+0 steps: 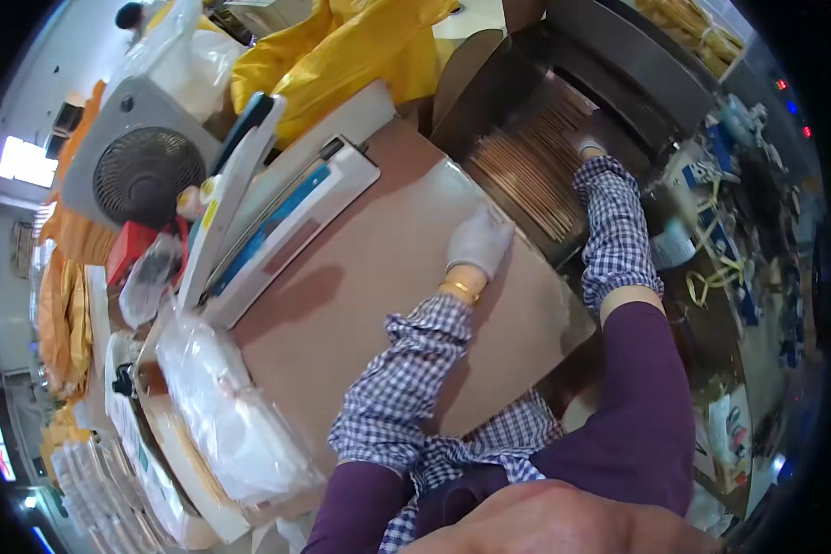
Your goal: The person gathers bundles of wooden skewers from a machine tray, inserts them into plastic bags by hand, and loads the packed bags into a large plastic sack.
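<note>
L hand (480,242) on worktop (388,217), can't tell either grip; strips (522,185) by fingers of R hand (585,142) cld scatter if bumped.

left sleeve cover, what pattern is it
The left sleeve cover is dark blue-and-white check, best seen in the head view.

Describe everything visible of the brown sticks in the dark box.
The brown sticks are numerous, thin, long and straight, lying side by side, roughly parallel, inside the dark box. They look wooden, though the material is uncertain. The gloved right hand reaches in at their upper right in the picture; whether it touches them is unclear.
</note>
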